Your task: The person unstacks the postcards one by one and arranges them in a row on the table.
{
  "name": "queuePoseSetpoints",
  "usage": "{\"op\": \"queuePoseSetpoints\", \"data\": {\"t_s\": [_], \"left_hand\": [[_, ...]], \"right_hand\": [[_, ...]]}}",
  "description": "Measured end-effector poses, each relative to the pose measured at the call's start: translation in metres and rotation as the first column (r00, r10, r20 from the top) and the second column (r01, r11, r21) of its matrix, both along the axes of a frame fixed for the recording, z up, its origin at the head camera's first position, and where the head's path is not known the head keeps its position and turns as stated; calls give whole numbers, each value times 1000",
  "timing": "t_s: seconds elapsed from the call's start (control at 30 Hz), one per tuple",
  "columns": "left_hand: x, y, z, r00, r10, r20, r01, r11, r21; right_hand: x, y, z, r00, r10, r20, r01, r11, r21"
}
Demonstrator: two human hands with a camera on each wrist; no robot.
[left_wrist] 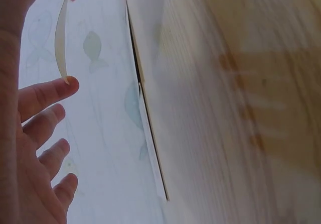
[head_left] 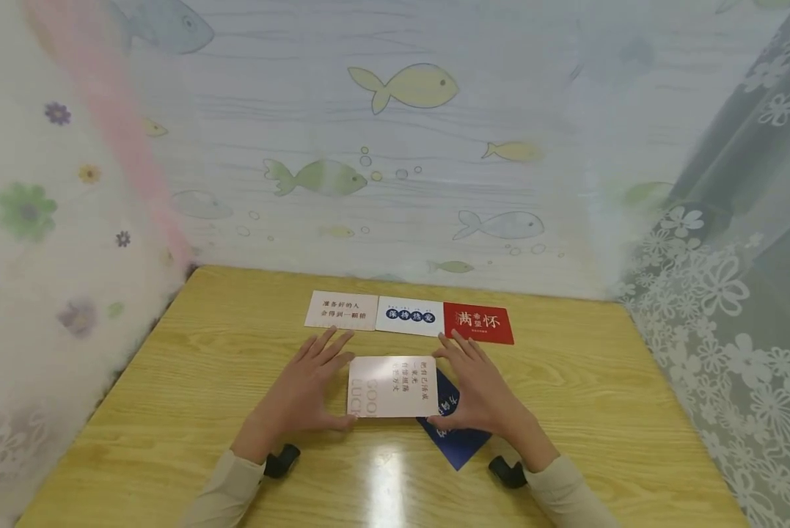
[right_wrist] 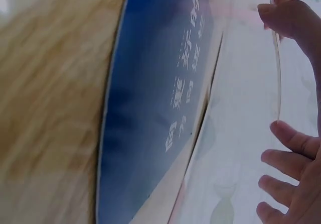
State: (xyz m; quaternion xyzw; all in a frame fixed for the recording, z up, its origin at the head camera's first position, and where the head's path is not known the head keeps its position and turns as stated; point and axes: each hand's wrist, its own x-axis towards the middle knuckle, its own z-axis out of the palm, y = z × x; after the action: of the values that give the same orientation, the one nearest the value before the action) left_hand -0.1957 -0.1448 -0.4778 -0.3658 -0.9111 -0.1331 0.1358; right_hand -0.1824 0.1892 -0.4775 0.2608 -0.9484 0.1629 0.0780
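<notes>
A pale pink card with dark Chinese characters and "GOOD LUCK"-style lettering is held between both hands, raised over the table. My left hand pinches it at the left corners with thumb and index finger. On the other side, my right hand grips the right corners the same way. Seen edge-on in the left wrist view, the card bows slightly; the other fingers of each hand are spread off it. Below the right hand lies a dark blue card with white characters, turned at an angle and partly covered.
Across the far part of the wooden table runs a row of cards: a cream one, a white one with blue circles, and a red one. Behind stands a fish-patterned curtain; lace fabric hangs at right.
</notes>
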Motion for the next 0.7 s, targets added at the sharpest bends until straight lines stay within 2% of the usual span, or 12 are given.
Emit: {"op": "queuePoseSetpoints", "data": {"t_s": [0.2, 0.33, 0.47, 0.7], "left_hand": [[-1, -10, -1, 1000, 3, 25, -4, 1000, 22], [-1, -18, -2, 998, 1, 65, -4, 999, 43], [-2, -27, -2, 993, 12, 115, -15, 999, 28], [-6, -43, -1, 992, 40, 123, -39, 999, -5]], "right_hand": [[-3, -6, 4, 998, 58, -9, -58, 998, -5], [-6, -11, 5, 997, 82, -14, -82, 996, -16], [-9, -17, 5, 996, 84, 9, -84, 996, -42], [-18, -32, 3, 994, 105, -16, -106, 993, -56]]}}
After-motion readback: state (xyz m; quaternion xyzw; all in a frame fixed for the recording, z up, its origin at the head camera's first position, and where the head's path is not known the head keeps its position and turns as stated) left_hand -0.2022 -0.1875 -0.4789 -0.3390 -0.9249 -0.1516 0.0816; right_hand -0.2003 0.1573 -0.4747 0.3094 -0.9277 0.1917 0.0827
